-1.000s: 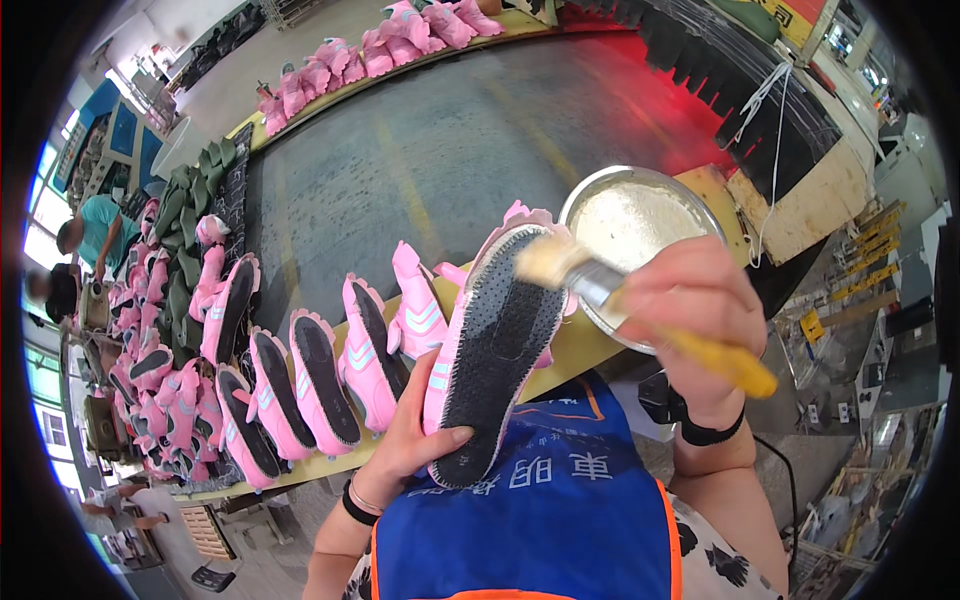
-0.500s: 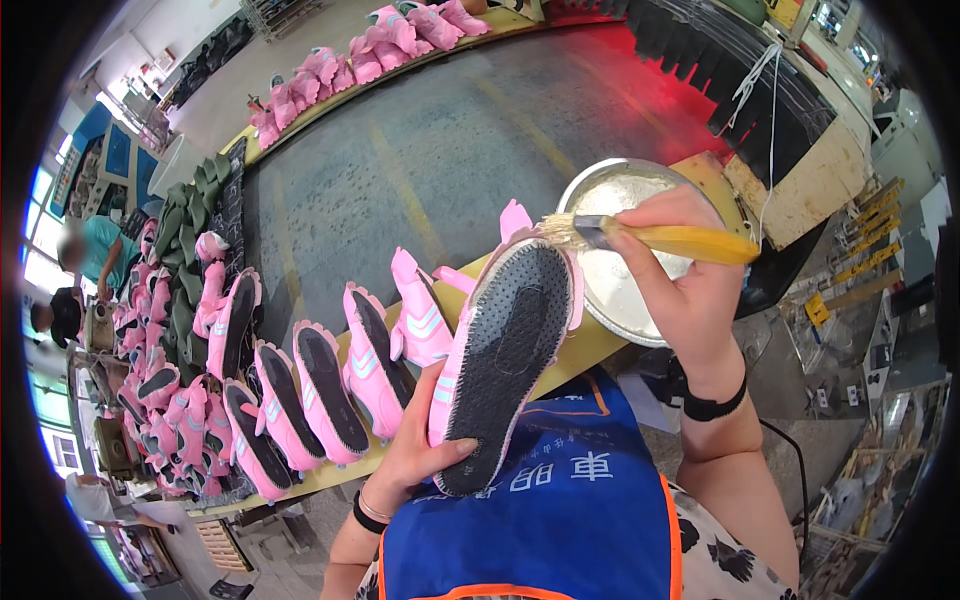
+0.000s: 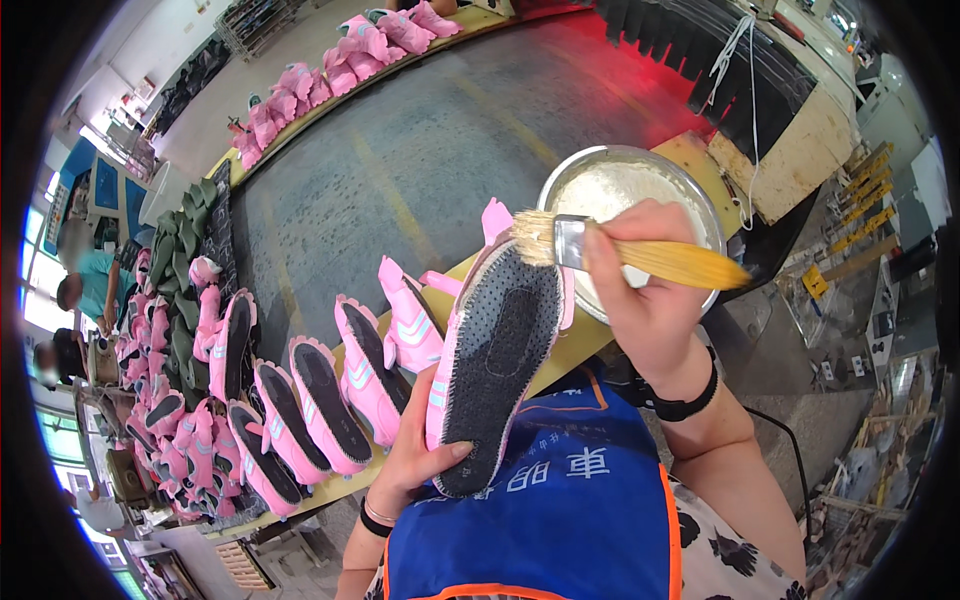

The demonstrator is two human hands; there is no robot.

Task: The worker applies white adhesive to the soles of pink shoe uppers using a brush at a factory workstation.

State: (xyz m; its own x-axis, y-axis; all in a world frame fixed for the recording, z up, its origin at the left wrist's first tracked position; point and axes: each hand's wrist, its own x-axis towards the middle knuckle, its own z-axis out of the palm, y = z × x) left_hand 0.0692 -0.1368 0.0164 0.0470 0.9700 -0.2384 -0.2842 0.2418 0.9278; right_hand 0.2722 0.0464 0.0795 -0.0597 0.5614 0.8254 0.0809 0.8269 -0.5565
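Note:
A pink shoe upper (image 3: 505,340) with a black, dotted bottom is held sole side up, tilted toward me. My left hand (image 3: 418,450) grips it at the heel end, thumb pressed on the black bottom. In my right hand (image 3: 650,290) is a flat paintbrush (image 3: 570,240) with a yellow handle, a metal band and pale bristles. Its bristles lie against the toe end of the black bottom. Behind my right hand stands a round metal bowl (image 3: 712,205) of whitish paste or liquid, partly hidden by that hand.
Several pink shoe uppers (image 3: 330,405) lean in a row along the near yellow ledge, left of my hands. More pink uppers (image 3: 360,50) line the far ledge. A dark conveyor belt (image 3: 400,150) runs between, lit red at the far right. People (image 3: 95,285) are at the far left.
The brush has moved left and slightly down onto the toe end of the shoe's bottom. My right hand has moved with it, while the left keeps its grip. The whole view has shifted slightly.

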